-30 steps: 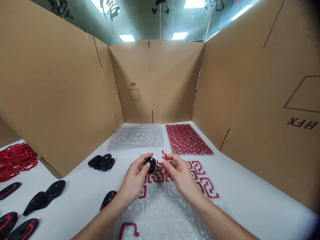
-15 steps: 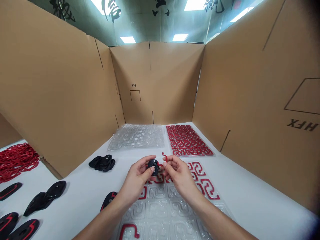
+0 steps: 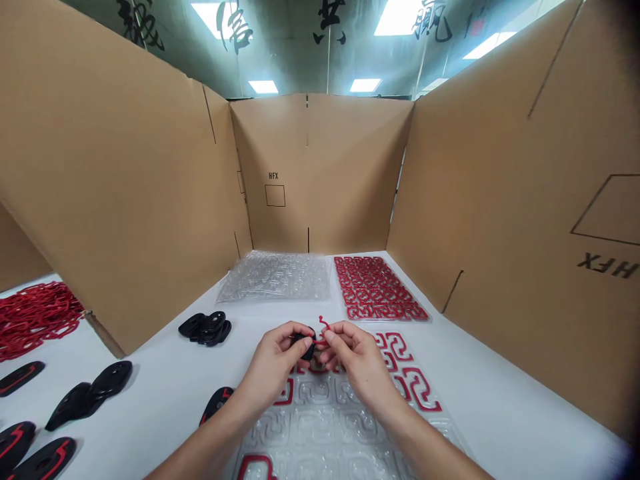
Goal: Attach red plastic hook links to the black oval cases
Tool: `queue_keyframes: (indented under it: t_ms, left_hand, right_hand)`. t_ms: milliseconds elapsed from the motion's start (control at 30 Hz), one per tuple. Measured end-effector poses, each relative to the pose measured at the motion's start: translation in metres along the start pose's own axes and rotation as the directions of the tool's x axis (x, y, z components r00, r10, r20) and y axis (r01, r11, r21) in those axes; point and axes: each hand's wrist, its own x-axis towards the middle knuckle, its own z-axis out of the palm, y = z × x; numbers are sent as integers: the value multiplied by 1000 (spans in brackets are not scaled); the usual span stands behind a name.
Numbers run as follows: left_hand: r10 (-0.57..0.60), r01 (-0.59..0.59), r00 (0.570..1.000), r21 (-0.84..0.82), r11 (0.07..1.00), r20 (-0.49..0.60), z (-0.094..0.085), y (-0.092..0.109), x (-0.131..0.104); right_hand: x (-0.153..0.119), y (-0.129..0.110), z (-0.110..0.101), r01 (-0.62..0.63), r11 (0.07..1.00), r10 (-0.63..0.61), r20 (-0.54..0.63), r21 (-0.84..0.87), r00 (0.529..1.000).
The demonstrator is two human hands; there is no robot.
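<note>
Over the clear plastic tray (image 3: 316, 427), my two hands meet close together. My left hand (image 3: 274, 357) pinches a small black plastic piece (image 3: 307, 349), partly hidden by the fingers. Between the thumb and fingertips of my right hand (image 3: 359, 357) is a thin red curved strip (image 3: 324, 324), its hooked end sticking up. The strip's lower end reaches the black piece; whether it sits in it is hidden. Red curved strips (image 3: 423, 390) fill some of the tray's moulded slots, mostly at its far and right side.
Behind lie a stack of clear trays (image 3: 275, 277) and a tray full of red strips (image 3: 379, 288). At left are black pieces (image 3: 206, 329), more black pieces (image 3: 90, 395), red-striped black ones (image 3: 216, 403) and a red strip pile (image 3: 37, 317). Cardboard walls (image 3: 345, 173) surround the table.
The black piece has turned in my left hand and shows less of its face. The red strip has shifted slightly left with my right hand, and the camera view has tilted a little upward.
</note>
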Motion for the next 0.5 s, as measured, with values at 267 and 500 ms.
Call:
queue_keyframes:
  t_ms: [267,500]
  left_hand:
    - [38,-41,996,-43,998,-77,-4,-2,4]
    - [-23,24,999,-72,997,26,0,-4,4]
  right_hand:
    - [-1,5,-1,18,984,15,186,-175,982]
    - [0,4,-1,56,992,-52,37,-112,998]
